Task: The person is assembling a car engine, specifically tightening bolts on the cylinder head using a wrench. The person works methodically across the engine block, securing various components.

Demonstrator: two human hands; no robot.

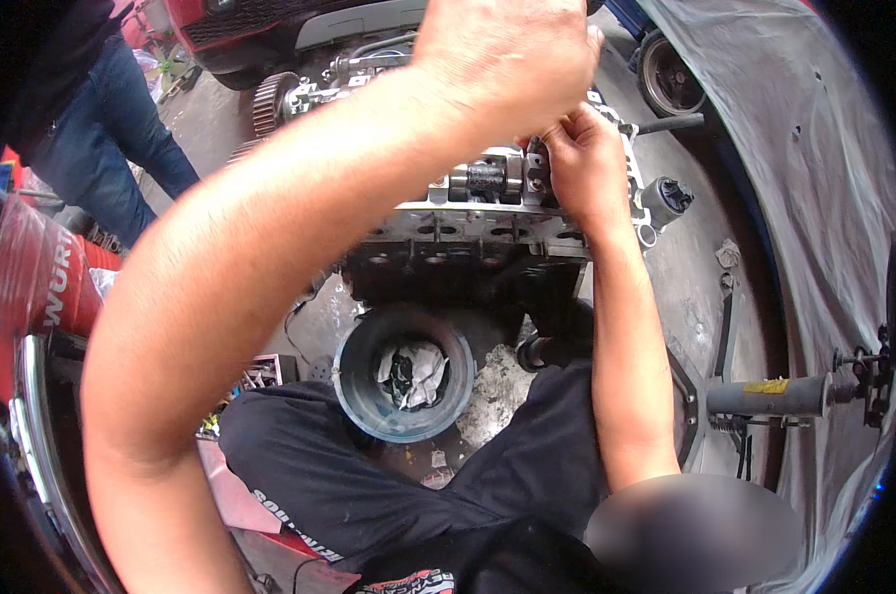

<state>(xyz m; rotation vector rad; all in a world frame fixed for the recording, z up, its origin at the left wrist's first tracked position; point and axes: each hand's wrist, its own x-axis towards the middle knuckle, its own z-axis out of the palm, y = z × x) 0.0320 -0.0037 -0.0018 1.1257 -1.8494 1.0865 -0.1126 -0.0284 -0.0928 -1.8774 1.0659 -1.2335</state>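
An engine's cylinder head (pixel 448 210) lies across the top middle, with a toothed camshaft gear (pixel 273 105) at its left end. Part of a camshaft (pixel 487 180) shows between my arms. My left hand (pixel 512 49) is raised over the head's far right part, its arm crossing the view; the fingers are curled closed, and whatever they hold is hidden. Just below it, my right hand (pixel 588 163) is beside a bearing cap (pixel 536 170) on the head. Its thumb and fingers are pinched together, and what is between them cannot be made out.
Between my legs stands a round bucket (pixel 349 396) with crumpled paper inside. A shock absorber (pixel 769 397) lies at the right, near grey plastic sheeting (pixel 824 198). Another person in jeans (pixel 106 139) stands at the upper left. A red drum (pixel 47 262) is at the left.
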